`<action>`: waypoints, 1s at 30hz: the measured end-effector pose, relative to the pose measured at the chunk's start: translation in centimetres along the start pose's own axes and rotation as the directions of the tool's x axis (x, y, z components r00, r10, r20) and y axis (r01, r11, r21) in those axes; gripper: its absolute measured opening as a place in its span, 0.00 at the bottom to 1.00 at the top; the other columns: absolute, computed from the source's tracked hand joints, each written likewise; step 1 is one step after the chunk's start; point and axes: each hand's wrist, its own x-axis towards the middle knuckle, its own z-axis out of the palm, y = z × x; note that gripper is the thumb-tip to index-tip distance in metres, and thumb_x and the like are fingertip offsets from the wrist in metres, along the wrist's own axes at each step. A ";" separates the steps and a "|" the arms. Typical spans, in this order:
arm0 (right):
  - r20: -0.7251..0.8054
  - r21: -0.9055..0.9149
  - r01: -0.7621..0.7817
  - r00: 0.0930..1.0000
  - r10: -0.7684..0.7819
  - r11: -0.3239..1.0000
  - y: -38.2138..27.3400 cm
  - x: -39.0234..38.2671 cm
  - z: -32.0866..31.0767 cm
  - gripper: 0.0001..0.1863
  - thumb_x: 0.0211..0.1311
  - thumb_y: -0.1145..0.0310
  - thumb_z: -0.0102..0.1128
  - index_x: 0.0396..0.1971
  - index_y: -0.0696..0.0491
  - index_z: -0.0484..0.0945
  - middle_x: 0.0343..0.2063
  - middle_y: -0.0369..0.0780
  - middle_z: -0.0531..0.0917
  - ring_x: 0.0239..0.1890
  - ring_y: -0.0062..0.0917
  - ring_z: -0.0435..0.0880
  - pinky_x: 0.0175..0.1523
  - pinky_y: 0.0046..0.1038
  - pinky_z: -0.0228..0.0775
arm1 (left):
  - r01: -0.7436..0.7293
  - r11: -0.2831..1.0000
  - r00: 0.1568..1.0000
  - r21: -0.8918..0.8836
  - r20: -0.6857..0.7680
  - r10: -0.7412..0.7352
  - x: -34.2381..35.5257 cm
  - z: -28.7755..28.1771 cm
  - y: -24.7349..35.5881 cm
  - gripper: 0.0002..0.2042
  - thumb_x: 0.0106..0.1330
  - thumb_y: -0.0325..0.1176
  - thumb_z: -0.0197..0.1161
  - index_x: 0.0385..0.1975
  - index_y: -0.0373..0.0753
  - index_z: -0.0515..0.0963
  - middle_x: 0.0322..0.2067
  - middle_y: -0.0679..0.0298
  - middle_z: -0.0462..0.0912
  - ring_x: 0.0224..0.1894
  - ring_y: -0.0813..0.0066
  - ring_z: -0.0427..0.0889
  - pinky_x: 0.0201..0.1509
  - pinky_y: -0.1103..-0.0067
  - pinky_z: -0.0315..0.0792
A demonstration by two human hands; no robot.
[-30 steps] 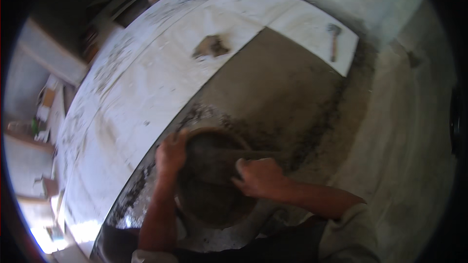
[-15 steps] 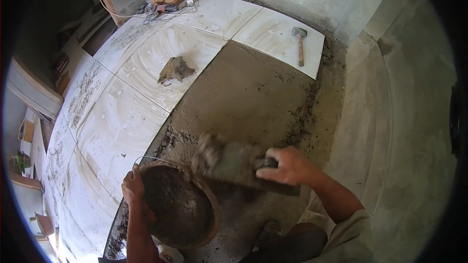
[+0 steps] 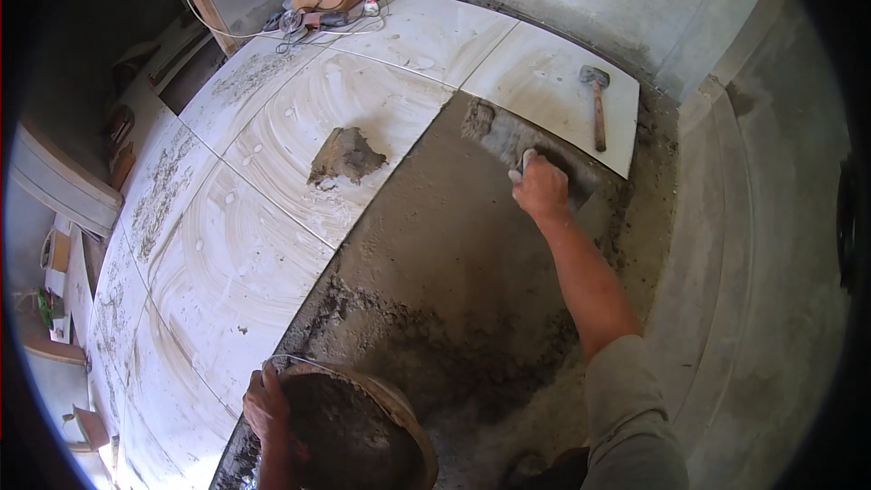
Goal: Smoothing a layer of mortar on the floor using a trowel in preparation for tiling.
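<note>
Floor (image 3: 655, 209) laid with smeared white tiles (image 3: 227, 263), adjoining part coated with grey-brown mortar (image 3: 435, 191), mallet (image 3: 598, 113), clay-coloured lump (image 3: 347, 156) and corded tool (image 3: 325, 20) borne by tiles.

Right hand (image 3: 543, 186): one, gripping the handle of the trowel.
Trowel (image 3: 508, 136): broad-bladed, mortar-smeared, at the far end of the mortar bed.
Left hand (image 3: 266, 404): one, gripping the bucket at its left rim, by the wire handle.
Bucket (image 3: 406, 417): round, dark contents, on the near end of the bed.
Mortar bed (image 3: 426, 209): grey-brown, smooth mid-length, rough nearer the bucket.
White tiles (image 3: 245, 259): several, streaked, left and beyond.
Mortar lump (image 3: 346, 156): one, on a tile.
Mallet (image 3: 597, 104): dark head, wooden handle, far-right tile.
</note>
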 end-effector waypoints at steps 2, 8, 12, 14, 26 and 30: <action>-0.077 -0.084 0.002 0.997 -0.008 0.996 0.2 2.0 1.7 0.17 0.52 0.57 0.65 0.35 0.52 0.74 0.33 0.41 0.80 0.38 0.36 0.82 0.42 0.40 0.73 | 0.000 1.000 1.000 0.007 -0.010 0.000 0.0 0.2 0.0 0.22 0.68 0.50 0.46 0.29 0.36 0.77 0.27 0.41 0.79 0.32 0.37 0.77 0.36 0.53 0.68; -0.190 -0.253 0.089 0.972 -0.139 0.964 0.4 4.2 4.7 0.18 0.51 0.58 0.65 0.40 0.49 0.72 0.34 0.37 0.79 0.40 0.31 0.79 0.39 0.37 0.72 | -0.029 0.999 1.000 -0.027 -0.012 0.029 0.2 0.0 -0.1 0.22 0.69 0.49 0.46 0.29 0.35 0.77 0.25 0.42 0.78 0.31 0.38 0.77 0.35 0.55 0.67; -0.153 -0.228 0.042 0.985 -0.079 0.973 -0.6 4.9 4.0 0.19 0.51 0.58 0.66 0.39 0.49 0.72 0.34 0.38 0.78 0.39 0.32 0.80 0.40 0.39 0.73 | 0.047 0.999 0.999 -0.021 0.010 -0.047 0.4 0.2 0.0 0.22 0.69 0.48 0.46 0.29 0.34 0.76 0.24 0.43 0.77 0.31 0.39 0.76 0.34 0.57 0.66; -0.097 -0.062 -0.087 0.992 0.080 0.994 -0.6 5.2 3.7 0.20 0.54 0.55 0.64 0.41 0.52 0.73 0.36 0.44 0.80 0.41 0.40 0.81 0.45 0.42 0.73 | 0.020 0.999 1.000 -0.046 0.004 -0.020 0.5 0.4 0.0 0.22 0.69 0.48 0.46 0.29 0.34 0.76 0.24 0.43 0.77 0.30 0.40 0.76 0.34 0.58 0.67; 0.259 0.082 -0.247 0.941 0.218 0.966 -1.1 7.8 3.1 0.23 0.59 0.51 0.57 0.41 0.57 0.77 0.41 0.53 0.81 0.48 0.46 0.79 0.51 0.42 0.72 | -0.096 0.995 0.995 0.037 0.038 0.095 0.3 0.3 -0.5 0.14 0.68 0.39 0.46 0.32 0.40 0.77 0.28 0.51 0.77 0.30 0.45 0.77 0.34 0.59 0.69; 0.264 0.061 -0.282 0.930 0.257 0.958 -2.7 9.7 2.9 0.21 0.60 0.52 0.55 0.40 0.57 0.78 0.42 0.52 0.81 0.49 0.45 0.79 0.52 0.41 0.72 | -0.071 0.997 0.997 0.022 0.031 0.070 0.4 0.8 -1.3 0.14 0.69 0.40 0.46 0.32 0.39 0.78 0.28 0.50 0.78 0.30 0.45 0.77 0.33 0.58 0.69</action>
